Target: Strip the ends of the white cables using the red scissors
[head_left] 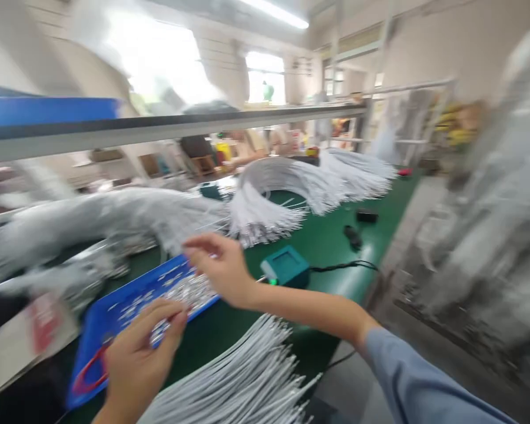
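Head view, the only one; from where I stand I list all places by the blue tray (90, 341).

- Blue tray: one, on a green table (331, 235), directly beneath and around the two hands.
- Small silvery pieces (196, 294): many, heaped toward the tray's right end, others scattered across its floor; too blurred for me to identify.
- Left hand (145, 347): over the tray's near side; thumb and fingertips drawn almost together. I cannot tell whether something tiny is pinched there.
- Right hand (225, 271): at the tray's far right corner, fingers curled, thumb and forefinger loosely parted; contents, if any, lost in blur. Sleeve (419, 371) blue-grey.
- Red loop (85, 370): one, at the tray's near left end, beside the left wrist.
- White cables, near bundle (238, 371): in front of the tray, ends fanned rightward.
- White cables, curved bundle (269, 218): beyond the tray, to its right.
- Teal device (286, 265): right of the tray, green light lit, black cord (344, 267) attached.
- Plastic-wrapped bundle (110, 218): behind the tray, toward its left.
- Shelf (229, 121): above and beyond the tray.
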{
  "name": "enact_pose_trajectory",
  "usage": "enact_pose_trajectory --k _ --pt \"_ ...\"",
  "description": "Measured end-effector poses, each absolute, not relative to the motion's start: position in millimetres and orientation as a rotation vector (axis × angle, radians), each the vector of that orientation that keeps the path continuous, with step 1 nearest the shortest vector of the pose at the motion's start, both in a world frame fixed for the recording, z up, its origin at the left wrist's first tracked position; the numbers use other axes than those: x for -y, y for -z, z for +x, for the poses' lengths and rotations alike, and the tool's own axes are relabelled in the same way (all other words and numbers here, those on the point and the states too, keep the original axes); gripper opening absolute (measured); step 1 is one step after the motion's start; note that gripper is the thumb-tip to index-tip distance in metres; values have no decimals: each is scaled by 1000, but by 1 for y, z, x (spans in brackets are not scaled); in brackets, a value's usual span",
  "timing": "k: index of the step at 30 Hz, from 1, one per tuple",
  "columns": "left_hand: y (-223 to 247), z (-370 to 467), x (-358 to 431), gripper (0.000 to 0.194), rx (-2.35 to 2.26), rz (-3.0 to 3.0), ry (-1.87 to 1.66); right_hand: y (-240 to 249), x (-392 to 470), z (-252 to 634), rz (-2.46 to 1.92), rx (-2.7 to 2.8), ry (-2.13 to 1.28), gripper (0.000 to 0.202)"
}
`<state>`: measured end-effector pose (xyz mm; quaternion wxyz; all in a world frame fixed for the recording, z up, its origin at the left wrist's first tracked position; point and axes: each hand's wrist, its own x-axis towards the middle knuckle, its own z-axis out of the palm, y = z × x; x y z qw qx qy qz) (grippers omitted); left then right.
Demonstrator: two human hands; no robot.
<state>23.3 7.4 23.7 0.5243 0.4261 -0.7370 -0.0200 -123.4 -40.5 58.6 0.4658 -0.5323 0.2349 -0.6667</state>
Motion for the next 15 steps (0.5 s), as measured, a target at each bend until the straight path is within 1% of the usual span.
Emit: enact_pose_trajectory --k 1,4,5,9,15 --pt "-25 28 -16 13 1795 1000 78 -60 36 -123 -1292 -538 1606 16" --pt "-38 26 -33 18 1644 1033 236 -63 24 -130 -1263 -530 1631 12" --pt "-43 23 -35 19 1603 1014 296 -63 21 -132 -1282 -544 1648 10" --pt "-53 22 -37 23 1519 956 532 -59 8 -135 -1470 -584 1528 12" --pt "-52 24 -38 17 1513 926 618 -53 1 -130 -1700 -580 1496 14"
